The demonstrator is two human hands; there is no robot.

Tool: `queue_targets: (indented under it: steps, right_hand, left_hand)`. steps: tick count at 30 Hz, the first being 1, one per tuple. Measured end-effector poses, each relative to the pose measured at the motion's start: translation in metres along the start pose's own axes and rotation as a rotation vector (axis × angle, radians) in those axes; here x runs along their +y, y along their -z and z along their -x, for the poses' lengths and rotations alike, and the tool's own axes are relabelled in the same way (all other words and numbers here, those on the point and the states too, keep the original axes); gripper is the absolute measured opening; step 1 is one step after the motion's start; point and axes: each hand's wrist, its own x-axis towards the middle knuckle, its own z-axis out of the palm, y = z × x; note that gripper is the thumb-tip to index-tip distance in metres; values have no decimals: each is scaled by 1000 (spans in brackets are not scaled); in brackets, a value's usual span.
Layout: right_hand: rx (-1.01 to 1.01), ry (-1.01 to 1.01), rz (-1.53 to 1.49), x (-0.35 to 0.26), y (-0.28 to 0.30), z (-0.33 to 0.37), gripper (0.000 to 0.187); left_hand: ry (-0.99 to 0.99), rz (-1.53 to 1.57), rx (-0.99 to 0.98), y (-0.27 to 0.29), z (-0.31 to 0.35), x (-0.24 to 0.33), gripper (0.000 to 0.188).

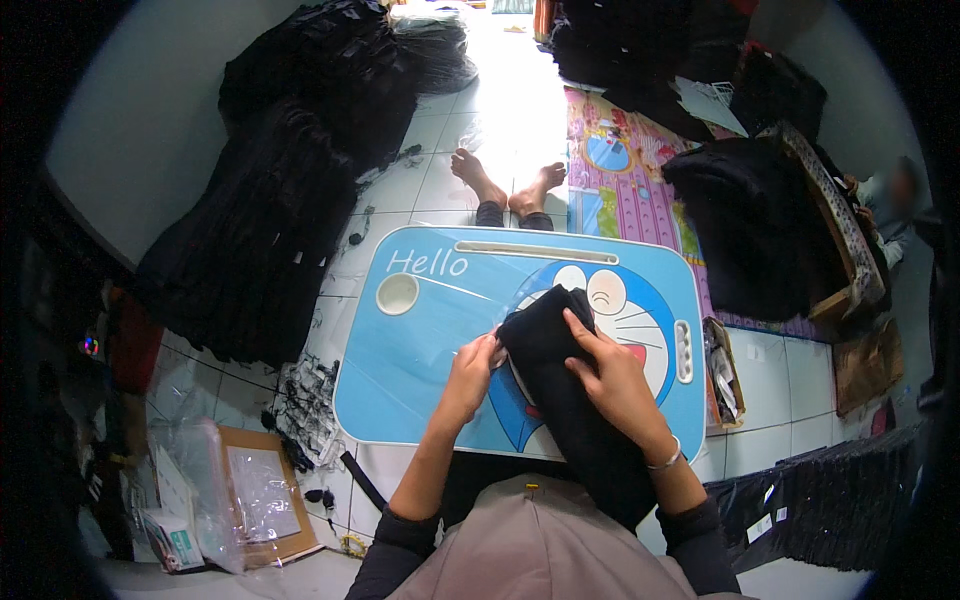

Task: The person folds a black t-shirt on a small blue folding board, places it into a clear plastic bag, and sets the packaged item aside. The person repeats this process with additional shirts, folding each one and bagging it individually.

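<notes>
A folded black garment lies lengthwise on a small blue lap table with a cartoon print. My right hand presses down on the garment's upper right part, fingers spread over the cloth. My left hand pinches the garment's left edge near its top, where a bit of clear plastic shows. The garment's lower end hangs over the table's near edge toward my lap.
Tall heaps of black garments line the left wall, more sit at the right on a colourful mat. A stack of clear plastic bags on cardboard lies at lower left. My bare feet stretch beyond the table. Another person sits far right.
</notes>
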Motion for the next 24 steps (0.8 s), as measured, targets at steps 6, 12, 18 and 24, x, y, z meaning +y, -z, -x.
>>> queue_targets:
  steps: [6,12,18,24]
  right_hand:
    - [62,-50,244,6,10,-1,58]
    - [89,-51,252,-3,37,19,60]
    - [-54,-178,126,-21,49,44,61]
    - [59,-54,147,-28,35,47,62]
  left_hand:
    - [-141,-385,37,-10,15,-3,44]
    - [-273,-578,95,-22,22,-2,81]
    - [-274,-582,157,-30,24,-6,70]
    - [-27,-627,54,-25,21,5,56]
